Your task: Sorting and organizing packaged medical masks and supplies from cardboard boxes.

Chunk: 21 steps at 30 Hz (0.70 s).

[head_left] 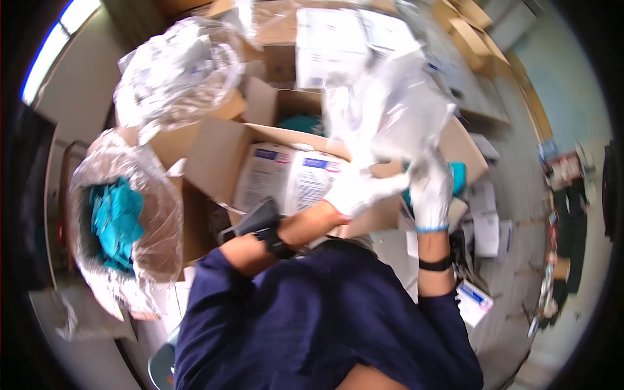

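Two hands on my feed, both in white gloves: left hand (357,192) and right hand (430,195). Clear plastic bag (406,107) sits just beyond the fingers of both, its lower edge right at the right fingertips. Right fingers look curled closed on that edge. Left thumb is spread toward the right hand, its other fingers run up to the bag's near left corner; motion blur there, so I can't tell whether they grip it.

Left of the left fingers I have an open carton (216,159) with white packages (263,172) standing in it, blue labels up; the left hand overlaps the nearest one in view. Teal material (459,177) shows just right of the right fingers, partly hidden by the glove. Beyond the left fingers, more teal stuff (302,123) in a second carton.

Well left of the left fingers: plastic-lined container (159,224) with teal pieces (117,221). Farther out on that side, a big clear bag of white items (182,68). Past the bag, white packs (330,42) lie flat. One white box (474,303) rests behind the right fingers, beside the forearm.
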Available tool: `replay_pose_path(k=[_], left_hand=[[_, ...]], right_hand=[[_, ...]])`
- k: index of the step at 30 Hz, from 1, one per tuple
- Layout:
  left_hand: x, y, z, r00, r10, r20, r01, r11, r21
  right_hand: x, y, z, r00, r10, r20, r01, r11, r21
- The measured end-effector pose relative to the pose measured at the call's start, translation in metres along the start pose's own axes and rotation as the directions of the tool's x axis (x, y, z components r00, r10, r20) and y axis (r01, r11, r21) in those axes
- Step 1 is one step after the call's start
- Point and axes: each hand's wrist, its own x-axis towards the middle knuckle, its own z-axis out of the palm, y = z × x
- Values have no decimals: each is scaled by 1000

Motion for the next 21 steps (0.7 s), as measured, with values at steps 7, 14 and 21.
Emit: replay_pose_path(k=[7, 14, 21], left_hand=[[-7, 16, -86, 931, -280, -232, 124, 844, -522], [49, -11, -244, 767, -224, -601, 43, 953, -301], [137, 20, -446, 551, -589, -591, -135, 636, -760]], right_hand=[[-33, 35, 53, 905, 239, 352, -9, 837, -546], [-31, 37, 60, 913, 275, 301, -54, 814, -578], [-37, 22, 61, 937, 291, 193, -117, 783, -611]])
